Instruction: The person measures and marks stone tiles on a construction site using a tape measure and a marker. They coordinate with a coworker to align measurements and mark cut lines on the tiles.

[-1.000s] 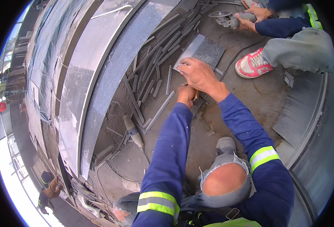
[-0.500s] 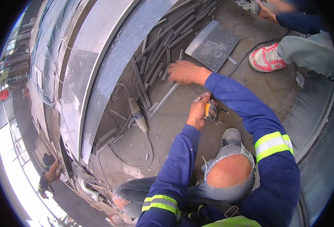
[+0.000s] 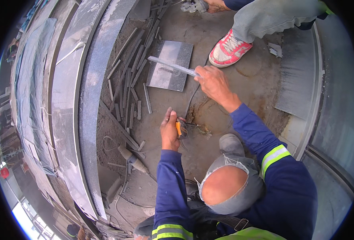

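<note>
My right hand [image 3: 216, 86] is raised over the floor, fingers closed round one end of a long, narrow grey stone strip [image 3: 169, 65]. The strip points left, passing over a rectangular stone slab [image 3: 167, 82] with a paler band. Lower and to the left, my left hand [image 3: 170, 131] is closed on a small orange-and-dark tape measure [image 3: 179, 129]. A thin dark piece sticks out to its right; I cannot make out what it is.
Several loose stone strips [image 3: 135, 68] lie left of the slab. Long stone slabs [image 3: 93, 80] run along the left. A power tool [image 3: 132, 159] with a cord lies below the strips. A co-worker's red-and-white shoe [image 3: 229, 50] stands at upper right; their hand [image 3: 217, 5] touches a grey tool [image 3: 194, 6].
My right hand has lifted the stone strip off the floor and swung it up to the right. My left hand keeps the tape measure. The whole view has shifted.
</note>
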Available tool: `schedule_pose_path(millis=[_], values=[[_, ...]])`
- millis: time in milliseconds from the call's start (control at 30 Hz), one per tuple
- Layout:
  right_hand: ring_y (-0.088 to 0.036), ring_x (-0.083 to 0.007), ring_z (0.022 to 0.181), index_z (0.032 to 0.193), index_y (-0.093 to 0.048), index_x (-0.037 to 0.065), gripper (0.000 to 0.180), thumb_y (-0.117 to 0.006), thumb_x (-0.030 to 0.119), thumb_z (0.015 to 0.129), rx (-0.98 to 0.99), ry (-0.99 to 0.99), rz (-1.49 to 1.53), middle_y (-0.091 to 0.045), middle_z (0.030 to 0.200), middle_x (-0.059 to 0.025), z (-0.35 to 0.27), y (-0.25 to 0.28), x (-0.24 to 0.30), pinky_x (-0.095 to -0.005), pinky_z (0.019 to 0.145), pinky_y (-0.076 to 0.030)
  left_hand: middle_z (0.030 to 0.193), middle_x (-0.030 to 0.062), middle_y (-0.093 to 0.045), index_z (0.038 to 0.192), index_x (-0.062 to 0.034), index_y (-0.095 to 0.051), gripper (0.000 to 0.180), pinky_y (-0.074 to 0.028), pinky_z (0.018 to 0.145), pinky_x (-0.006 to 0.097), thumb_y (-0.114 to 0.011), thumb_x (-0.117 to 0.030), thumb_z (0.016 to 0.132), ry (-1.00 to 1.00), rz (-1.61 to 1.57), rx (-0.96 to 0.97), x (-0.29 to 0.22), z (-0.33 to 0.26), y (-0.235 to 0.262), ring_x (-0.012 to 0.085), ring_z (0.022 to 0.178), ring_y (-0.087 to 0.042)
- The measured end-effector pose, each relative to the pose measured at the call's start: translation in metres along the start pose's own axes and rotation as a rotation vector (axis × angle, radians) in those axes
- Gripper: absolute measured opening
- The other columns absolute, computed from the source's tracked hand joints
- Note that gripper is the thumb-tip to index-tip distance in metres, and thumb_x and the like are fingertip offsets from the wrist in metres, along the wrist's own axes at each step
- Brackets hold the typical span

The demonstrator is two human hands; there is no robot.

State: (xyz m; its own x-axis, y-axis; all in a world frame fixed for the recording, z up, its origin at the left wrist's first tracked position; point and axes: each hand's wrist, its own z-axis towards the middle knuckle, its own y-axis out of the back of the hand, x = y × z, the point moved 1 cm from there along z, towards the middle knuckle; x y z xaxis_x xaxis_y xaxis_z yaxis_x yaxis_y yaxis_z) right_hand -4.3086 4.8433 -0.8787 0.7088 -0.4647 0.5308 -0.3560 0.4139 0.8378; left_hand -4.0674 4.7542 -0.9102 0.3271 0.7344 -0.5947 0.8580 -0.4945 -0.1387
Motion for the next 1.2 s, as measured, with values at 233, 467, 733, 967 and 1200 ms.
schedule_pose_path(millis=[233, 467, 733, 967, 1200], values=[[-0.069, -0.0411, 0.092, 0.104, -0.067, 0.005, 0.018, -0.073, 0.019, 0.095, -0.015, -0.17, -0.14, -0.071, 0.091, -0.0183, 0.051, 0.016, -0.079, -0.0545, 0.08, -0.052, 0.129, 0.0326, -0.069, 0.165, 0.003, -0.029, 0.092, -0.05, 0.106, 0.042, -0.068, -0.046, 0.097, -0.301, 1.018, -0.014, -0.053, 0.059, -0.052, 0.0403, 0.123, -0.067], [-0.071, -0.0418, 0.097, 0.101, -0.07, 0.007, 0.015, -0.073, 0.02, 0.094, 0.027, -0.038, -0.092, -0.075, 0.096, -0.0172, 0.121, -0.015, -0.108, -0.0532, 0.082, -0.054, 0.133, 0.0366, -0.066, 0.163, 0.0057, -0.031, 0.095, -0.049, 0.109, 0.043, -0.066, -0.051, 0.096, -0.292, 1.123, 0.014, -0.049, 0.066, -0.053, 0.0442, 0.13, -0.064], [-0.071, -0.0396, 0.101, 0.104, -0.074, 0.01, 0.018, -0.076, 0.023, 0.092, 0.326, -0.109, 0.118, -0.076, 0.1, -0.0168, 0.146, -0.037, -0.138, -0.0512, 0.085, -0.054, 0.127, 0.0358, -0.069, 0.164, 0.0066, -0.028, 0.097, -0.052, 0.103, 0.041, -0.069, -0.049, 0.096, -0.214, 1.062, 0.052, -0.058, 0.052, -0.058, 0.0424, 0.123, -0.068], [-0.071, -0.0388, 0.101, 0.101, -0.078, 0.007, 0.019, -0.078, 0.023, 0.09, 0.28, 0.074, 0.082, -0.074, 0.103, -0.0165, 0.137, -0.044, -0.14, -0.0497, 0.086, -0.054, 0.126, 0.0344, -0.07, 0.166, 0.0066, -0.018, 0.104, -0.05, 0.106, 0.039, -0.07, -0.048, 0.096, -0.244, 1.035, 0.059, -0.049, 0.057, -0.058, 0.0396, 0.123, -0.069], [-0.072, -0.0411, 0.099, 0.095, -0.08, 0.007, 0.013, -0.075, 0.017, 0.089, 0.088, 0.088, -0.145, -0.074, 0.1, -0.0171, 0.118, -0.052, -0.116, -0.0529, 0.086, -0.056, 0.138, 0.0313, -0.064, 0.168, 0.0059, -0.004, 0.113, -0.05, 0.106, 0.038, -0.073, -0.047, 0.095, -0.159, 0.922, 0.019, -0.049, 0.062, -0.051, 0.0355, 0.125, -0.066]])
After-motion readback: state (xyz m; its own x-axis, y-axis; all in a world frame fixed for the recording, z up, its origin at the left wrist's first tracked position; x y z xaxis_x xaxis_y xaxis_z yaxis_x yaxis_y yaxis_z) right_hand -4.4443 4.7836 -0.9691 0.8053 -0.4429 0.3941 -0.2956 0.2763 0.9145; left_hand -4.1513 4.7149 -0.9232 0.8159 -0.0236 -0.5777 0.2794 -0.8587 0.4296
